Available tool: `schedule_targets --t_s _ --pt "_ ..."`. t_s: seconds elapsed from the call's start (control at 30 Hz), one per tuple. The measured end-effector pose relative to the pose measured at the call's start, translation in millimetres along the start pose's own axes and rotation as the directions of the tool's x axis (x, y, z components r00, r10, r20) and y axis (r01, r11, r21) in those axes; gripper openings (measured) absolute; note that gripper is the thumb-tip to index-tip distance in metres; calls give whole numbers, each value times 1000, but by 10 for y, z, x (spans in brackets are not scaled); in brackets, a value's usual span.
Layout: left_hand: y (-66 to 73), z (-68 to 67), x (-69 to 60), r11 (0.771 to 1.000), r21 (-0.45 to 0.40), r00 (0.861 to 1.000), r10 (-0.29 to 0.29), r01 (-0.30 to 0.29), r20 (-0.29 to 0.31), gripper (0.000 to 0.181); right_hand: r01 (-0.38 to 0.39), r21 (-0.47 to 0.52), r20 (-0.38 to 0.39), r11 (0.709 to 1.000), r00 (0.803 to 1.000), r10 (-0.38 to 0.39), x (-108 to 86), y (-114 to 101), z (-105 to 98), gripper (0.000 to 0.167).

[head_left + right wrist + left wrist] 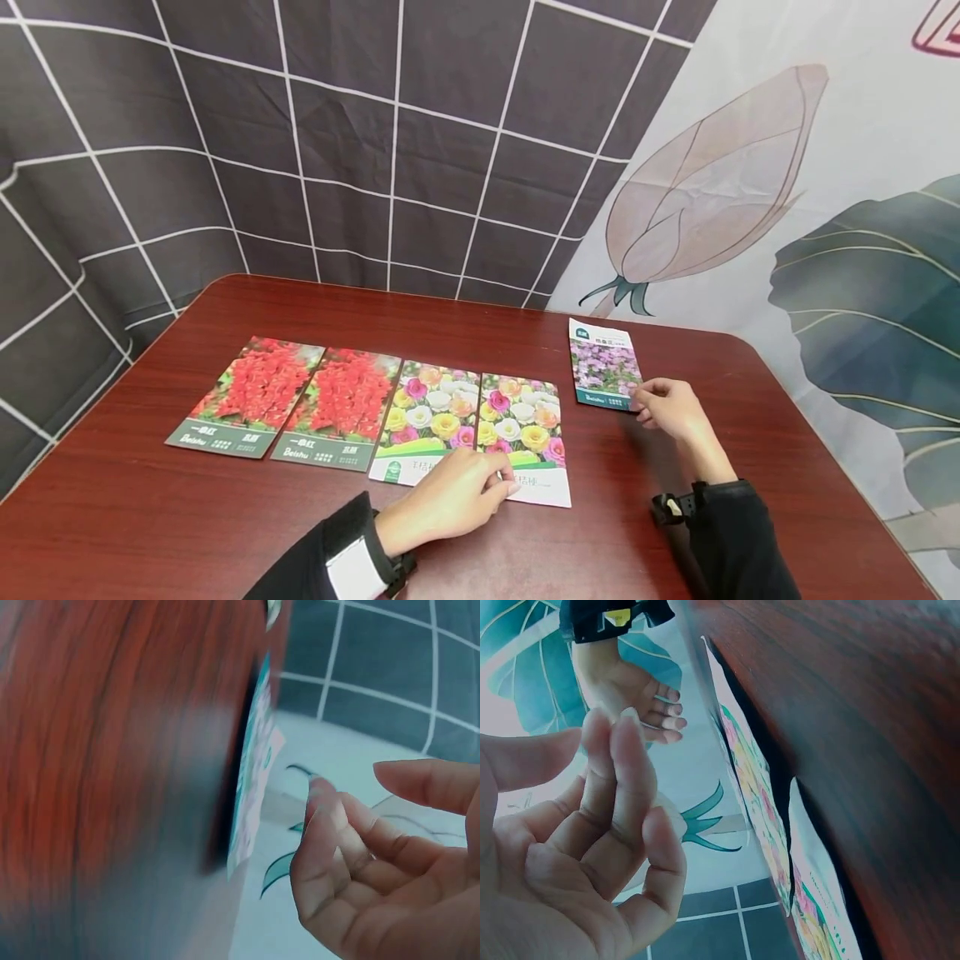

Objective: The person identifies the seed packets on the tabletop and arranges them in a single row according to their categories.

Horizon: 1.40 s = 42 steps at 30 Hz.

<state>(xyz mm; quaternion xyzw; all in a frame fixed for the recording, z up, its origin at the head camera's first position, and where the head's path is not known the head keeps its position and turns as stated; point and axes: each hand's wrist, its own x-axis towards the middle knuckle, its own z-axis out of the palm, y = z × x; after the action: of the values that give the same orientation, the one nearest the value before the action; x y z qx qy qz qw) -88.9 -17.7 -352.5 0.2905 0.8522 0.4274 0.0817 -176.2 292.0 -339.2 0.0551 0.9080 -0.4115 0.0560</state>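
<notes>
Two seed packets with red flowers (pixel 258 387) lie side by side at the left of a row. Two packets with mixed roselike flowers (pixel 521 421) continue it to the right. Over the lower edges of these two hovers my left hand (pixel 453 496), its fingers loosely bent and nothing in them. Farther right lies a purple-flowered seed packet (pixel 603 367). My right hand (pixel 675 408) is at that packet's lower right corner; in the right wrist view its thumb (pixel 427 784) stands away from the fingers, with a gap between hand and packet (pixel 253 769).
All packets lie on a reddish-brown wooden table (pixel 300 533). A dark cloth with a white grid (pixel 450 158) hangs behind the table. At right hangs a pale cloth with a printed flower bud (pixel 697 183) and leaf.
</notes>
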Motion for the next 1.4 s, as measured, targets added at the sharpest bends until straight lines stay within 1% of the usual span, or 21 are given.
schedule_targets --t_s 0.13,0.2,0.27,0.37,0.43,0.53,0.6,0.67,0.77,0.87,1.1,1.23,1.4 --pt "-7 8 4 1000 -24 1000 17 -17 -4 7 -14 -104 -34 994 999 10 59 66 -32 32" --pt "-9 9 8 999 -32 1000 27 -27 1 5 -31 -154 -50 988 998 24 92 91 -36 32" --pt "-12 7 14 999 -32 999 37 -37 6 4 -46 -203 -51 978 998 36 134 115 -47 32" --pt "-19 5 22 999 -32 999 45 -44 9 4 -70 -256 -26 964 997 66 202 135 -75 35" --pt "-26 6 24 998 -30 999 49 -49 9 5 -81 -281 7 956 996 87 243 145 -99 37" --pt "-38 10 25 999 -29 999 44 -44 12 5 -92 -296 53 951 992 113 283 164 -130 40" --pt "-43 13 26 999 -36 999 29 -29 17 5 -100 -292 71 951 990 125 295 180 -145 40" --pt "-45 17 23 999 -43 1000 -1 2 17 5 -111 -273 81 956 987 138 303 196 -155 39" --pt "-48 23 16 997 -51 998 -57 58 13 6 -122 -258 79 958 986 147 319 206 -163 35" --pt "-64 24 12 993 -60 995 -101 101 5 9 -132 -274 73 953 985 157 344 200 -149 28" --pt "-90 -7 19 987 -58 989 -151 151 1 15 -165 -339 57 926 979 196 400 163 -80 32" --pt "-95 -17 17 981 -54 983 -184 184 0 15 -169 -344 57 924 978 200 420 152 -62 33" --pt "-127 -25 28 980 -31 980 -195 195 -27 14 -166 -338 51 926 980 194 436 155 -47 30"
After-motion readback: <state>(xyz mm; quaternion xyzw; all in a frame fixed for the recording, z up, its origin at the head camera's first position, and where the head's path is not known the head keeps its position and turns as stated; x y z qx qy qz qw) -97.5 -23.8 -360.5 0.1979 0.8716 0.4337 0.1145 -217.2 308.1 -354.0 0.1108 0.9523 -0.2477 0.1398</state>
